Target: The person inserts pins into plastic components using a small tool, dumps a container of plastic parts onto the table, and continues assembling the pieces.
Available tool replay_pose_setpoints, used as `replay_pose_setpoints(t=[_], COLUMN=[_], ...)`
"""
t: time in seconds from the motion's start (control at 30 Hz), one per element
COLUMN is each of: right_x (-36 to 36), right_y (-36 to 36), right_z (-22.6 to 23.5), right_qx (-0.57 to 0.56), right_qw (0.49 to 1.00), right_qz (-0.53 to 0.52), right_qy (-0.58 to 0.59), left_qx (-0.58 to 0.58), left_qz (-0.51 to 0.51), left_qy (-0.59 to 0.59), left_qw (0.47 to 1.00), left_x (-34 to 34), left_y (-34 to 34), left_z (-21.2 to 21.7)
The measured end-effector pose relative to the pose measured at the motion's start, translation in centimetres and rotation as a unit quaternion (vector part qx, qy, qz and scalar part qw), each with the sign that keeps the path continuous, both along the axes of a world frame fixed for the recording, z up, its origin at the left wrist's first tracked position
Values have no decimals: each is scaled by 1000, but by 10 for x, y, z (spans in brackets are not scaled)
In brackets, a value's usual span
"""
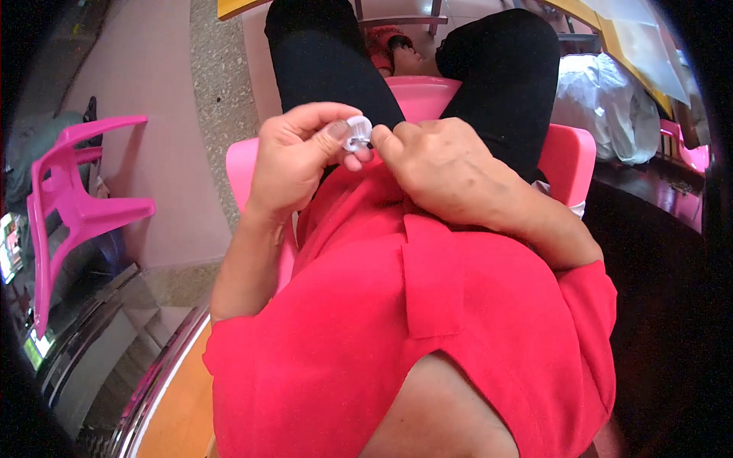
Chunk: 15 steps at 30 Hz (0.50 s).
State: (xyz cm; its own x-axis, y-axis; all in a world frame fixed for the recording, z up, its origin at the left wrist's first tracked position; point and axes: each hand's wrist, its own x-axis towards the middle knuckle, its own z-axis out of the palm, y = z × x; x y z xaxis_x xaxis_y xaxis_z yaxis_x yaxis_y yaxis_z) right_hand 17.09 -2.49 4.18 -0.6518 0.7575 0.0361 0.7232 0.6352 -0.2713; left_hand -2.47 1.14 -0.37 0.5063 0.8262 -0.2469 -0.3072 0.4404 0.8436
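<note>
Between the thumb and fingers of my left hand (294, 153) is a small rounded white plastic piece (357, 130), partly see-through, with a tiny dark spot on its lower side. My right hand (443, 164) is curled closed just to the right of it, with the thumb tip close against the piece's edge. Whatever the right fingers may pinch is hidden behind the hand. Both hands are held above my lap, in front of the red top (336, 320).
I sit on a pink plastic chair (569, 160), its arms on both sides of me. A pink basin-like thing (424, 93) is between my legs. Another pink chair (69, 198) is at the left. White plastic bags (607, 107) lie at the right under a yellow-edged table (630, 53).
</note>
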Motion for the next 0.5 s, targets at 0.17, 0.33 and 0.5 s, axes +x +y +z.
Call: replay_pose_setpoints(t=[0.17,0.33,0.5], right_x=[7,4,2], right_y=[-3,-8,-10], right_z=[8,3,3], right_qx=[1,34,35], right_qw=[993,990,989], right_qz=[-96,-82,-83], right_qy=[65,110,116], left_qx=[-7,-5,11], left_qz=[-2,-11,-4], left_qy=[-60,-71,-63], left_qw=[998,997,998], left_x=[-8,-8,-8], left_y=[7,5,2], left_z=[5,6,6])
